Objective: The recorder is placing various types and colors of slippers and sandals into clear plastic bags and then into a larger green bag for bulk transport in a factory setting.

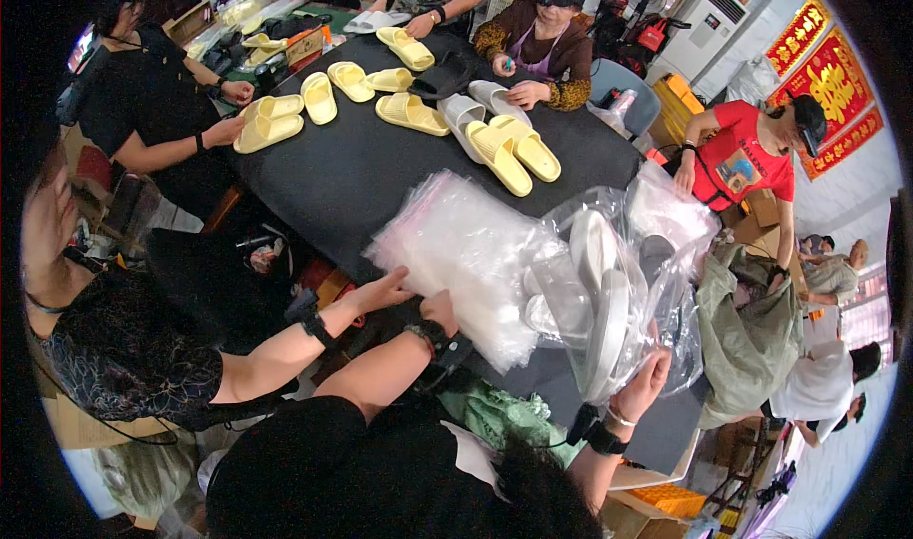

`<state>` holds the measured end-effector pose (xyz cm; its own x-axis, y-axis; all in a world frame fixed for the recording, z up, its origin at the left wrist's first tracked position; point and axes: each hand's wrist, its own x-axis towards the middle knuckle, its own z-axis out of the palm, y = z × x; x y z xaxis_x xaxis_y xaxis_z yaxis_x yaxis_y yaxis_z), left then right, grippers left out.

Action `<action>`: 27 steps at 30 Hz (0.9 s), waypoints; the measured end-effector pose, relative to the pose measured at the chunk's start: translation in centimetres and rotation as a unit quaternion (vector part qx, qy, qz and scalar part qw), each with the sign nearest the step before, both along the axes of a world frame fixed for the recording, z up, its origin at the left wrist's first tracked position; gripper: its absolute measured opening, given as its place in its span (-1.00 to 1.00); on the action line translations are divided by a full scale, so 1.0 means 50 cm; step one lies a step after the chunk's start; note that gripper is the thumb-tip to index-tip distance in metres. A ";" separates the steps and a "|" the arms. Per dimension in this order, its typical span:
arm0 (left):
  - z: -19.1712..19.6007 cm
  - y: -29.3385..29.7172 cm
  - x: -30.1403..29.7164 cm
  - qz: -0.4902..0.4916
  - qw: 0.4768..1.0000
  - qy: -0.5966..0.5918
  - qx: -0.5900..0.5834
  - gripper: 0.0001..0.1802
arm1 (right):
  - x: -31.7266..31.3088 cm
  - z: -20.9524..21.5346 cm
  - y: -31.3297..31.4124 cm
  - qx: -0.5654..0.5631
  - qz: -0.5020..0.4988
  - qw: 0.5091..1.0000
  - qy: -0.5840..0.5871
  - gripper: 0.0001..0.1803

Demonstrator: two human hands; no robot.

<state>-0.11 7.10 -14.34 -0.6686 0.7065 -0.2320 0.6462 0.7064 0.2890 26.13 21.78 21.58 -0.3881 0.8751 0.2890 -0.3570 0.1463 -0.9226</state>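
My right hand (643, 387) is closed on the edge of a clear plastic bag (680, 354). Inside that bag stands a pair of pale grey slippers (609, 335), tilted on their sides. My left hand (438, 313) is curled at the near edge of a pile of flat clear bags (466, 254); what its fingers grip, if anything, is hidden. Just left of it, a co-worker's hand (382, 291) reaches to the same pile. Beyond the bags lie yellow slippers (509, 154) and grey slippers (464, 121).
The dark table (323, 187) bears more yellow slippers (350, 81) toward its far side. Co-workers sit or stand around it, one in a red shirt (751, 149) handling a green-grey sack (751, 339). A blue chair (628, 92) stands at the back right. Green cloth (504, 411) hangs near me.
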 end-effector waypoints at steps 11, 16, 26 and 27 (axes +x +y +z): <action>0.412 -0.125 0.040 0.474 0.485 -0.541 0.498 -0.73 | 0.179 -0.052 -0.068 0.020 -0.063 0.998 -0.025 -0.83; 0.440 -0.190 0.008 0.419 0.424 -0.550 0.585 -0.70 | 0.256 -0.071 -0.094 0.000 -0.123 0.991 -0.046 -0.84; 0.581 -0.343 0.029 0.355 0.441 -0.515 0.644 -0.24 | 0.247 -0.093 -0.111 0.008 -0.132 0.989 -0.071 -0.84; 0.551 -0.349 0.051 0.397 0.473 -0.501 0.606 -0.18 | 0.262 -0.111 -0.108 0.008 -0.129 0.988 -0.079 -0.85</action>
